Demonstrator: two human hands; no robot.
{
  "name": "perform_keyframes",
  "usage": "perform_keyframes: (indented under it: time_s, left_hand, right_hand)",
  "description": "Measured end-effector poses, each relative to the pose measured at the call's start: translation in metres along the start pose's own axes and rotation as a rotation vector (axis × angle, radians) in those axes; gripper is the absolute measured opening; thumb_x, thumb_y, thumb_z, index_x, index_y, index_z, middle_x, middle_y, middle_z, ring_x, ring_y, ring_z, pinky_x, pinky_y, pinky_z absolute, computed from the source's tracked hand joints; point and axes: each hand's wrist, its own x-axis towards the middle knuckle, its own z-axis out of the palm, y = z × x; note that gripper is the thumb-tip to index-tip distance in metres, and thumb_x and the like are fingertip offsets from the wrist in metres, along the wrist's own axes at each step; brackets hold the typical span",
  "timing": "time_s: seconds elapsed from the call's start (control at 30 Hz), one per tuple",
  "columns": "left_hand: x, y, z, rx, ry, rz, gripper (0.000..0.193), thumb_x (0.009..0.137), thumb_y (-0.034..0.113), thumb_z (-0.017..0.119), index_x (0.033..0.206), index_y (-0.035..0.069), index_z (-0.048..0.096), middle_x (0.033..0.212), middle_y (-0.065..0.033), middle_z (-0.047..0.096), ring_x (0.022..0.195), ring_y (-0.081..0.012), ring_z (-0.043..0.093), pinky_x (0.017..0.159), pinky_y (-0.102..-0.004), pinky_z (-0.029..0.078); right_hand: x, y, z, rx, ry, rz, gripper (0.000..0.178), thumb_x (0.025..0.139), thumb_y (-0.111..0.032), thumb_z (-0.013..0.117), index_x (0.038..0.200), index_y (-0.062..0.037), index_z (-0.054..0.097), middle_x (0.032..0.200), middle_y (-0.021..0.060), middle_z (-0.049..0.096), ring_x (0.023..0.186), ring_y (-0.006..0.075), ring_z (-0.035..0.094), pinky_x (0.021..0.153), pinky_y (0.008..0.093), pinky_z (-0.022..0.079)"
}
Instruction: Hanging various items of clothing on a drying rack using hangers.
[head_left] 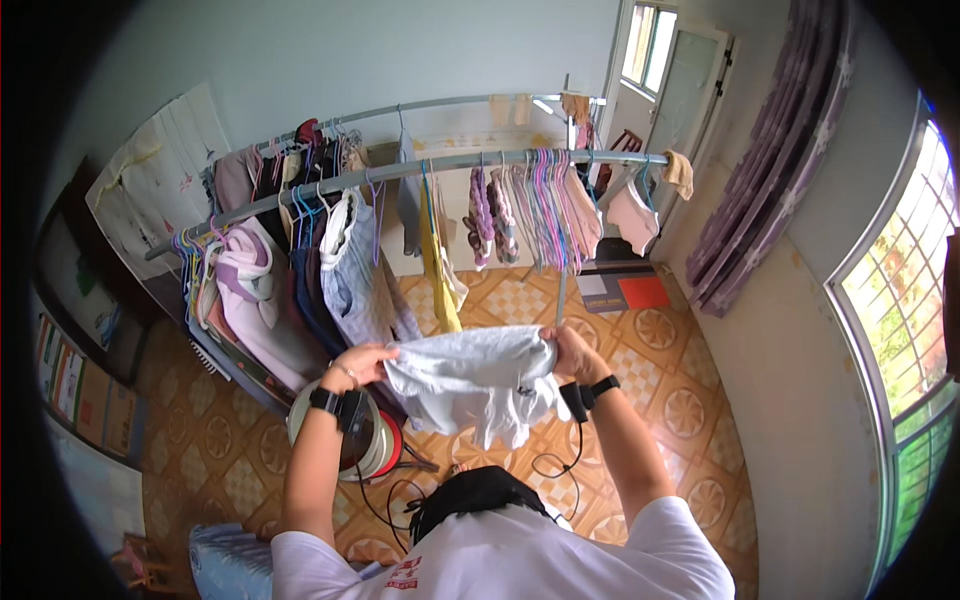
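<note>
A white garment (470, 375), wrinkled and damp-looking or simply creased, hangs stretched between my two hands in front of me. My left hand (362, 364) is closed on its left upper corner. At the opposite corner my right hand (572, 354) grips the cloth near its edge. The garment's lower part dangles in loose folds, with a small dark mark near the right side; its exact kind is hard to make out. Beyond it runs a metal clothes rail (400, 172) bearing hung clothes and several bare hangers (545, 205). Both my wrists wear black straps.
Jackets and trousers (345, 250) crowd the rail's left half. A yellow garment (437, 260) and pale pink cloth (632, 215) hang farther right. Stacked round basins (375, 455) stand below my left forearm. Black cables (385, 510) dangle beside me. A barred window (905, 270) is at right.
</note>
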Motion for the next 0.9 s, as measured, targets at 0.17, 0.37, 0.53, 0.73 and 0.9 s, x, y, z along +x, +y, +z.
perform_keyframes:
  time_s: [0.17,0.37,0.53,0.73,0.9]
  left_hand:
    - [0.019,-0.035,-0.014,-0.597,-0.121,0.022,0.029,0.093,0.015,0.045,0.113,-0.003,0.053,0.106,-0.0121,0.063,0.096,-0.0234,0.062,0.089,-0.0383,0.047]
    - [0.07,-0.042,-0.025,-0.652,-0.161,-0.086,0.036,0.092,0.031,0.049,0.105,-0.003,0.057,0.105,-0.015,0.063,0.099,-0.0263,0.06,0.088,-0.0393,0.047]
    - [0.075,-0.023,-0.013,0.679,0.033,0.115,0.045,0.076,0.031,0.072,0.103,-0.002,0.059,0.098,-0.009,0.065,0.085,-0.0176,0.062,0.073,-0.0293,0.047]
    - [0.073,-0.003,-0.035,1.119,0.377,0.046,0.04,0.082,0.029,0.062,0.104,-0.004,0.059,0.098,-0.01,0.065,0.085,-0.023,0.063,0.076,-0.0346,0.048]
    - [0.068,-0.003,-0.033,-0.341,-0.02,0.018,0.027,0.086,0.014,0.052,0.105,-0.004,0.059,0.101,-0.0118,0.064,0.09,-0.0216,0.062,0.083,-0.0337,0.048]
  right_hand:
    - [0.026,0.018,0.0,0.216,-0.185,0.075,0.03,0.092,-0.018,0.037,0.087,0.0033,0.057,0.087,0.0152,0.065,0.083,0.0272,0.063,0.082,0.0402,0.05]
    - [0.05,-0.003,-0.004,0.187,0.023,-0.129,0.031,0.095,-0.022,0.038,0.097,0.0034,0.056,0.095,0.0148,0.063,0.086,0.0261,0.061,0.084,0.0394,0.048]
    - [0.057,-0.01,0.01,0.003,0.195,-0.225,0.026,0.094,-0.019,0.041,0.096,0.0014,0.058,0.093,0.0109,0.064,0.084,0.0204,0.061,0.08,0.0331,0.05]
    - [0.061,-0.034,0.041,-0.72,0.025,0.074,0.028,0.092,-0.019,0.051,0.108,0.0021,0.058,0.095,0.0043,0.063,0.085,0.0118,0.06,0.077,0.0249,0.048]
    - [0.101,-0.116,-0.042,-1.499,-0.037,-0.436,0.023,0.083,-0.015,0.058,0.102,-0.0054,0.063,0.094,0.006,0.065,0.08,0.0201,0.062,0.073,0.027,0.049]
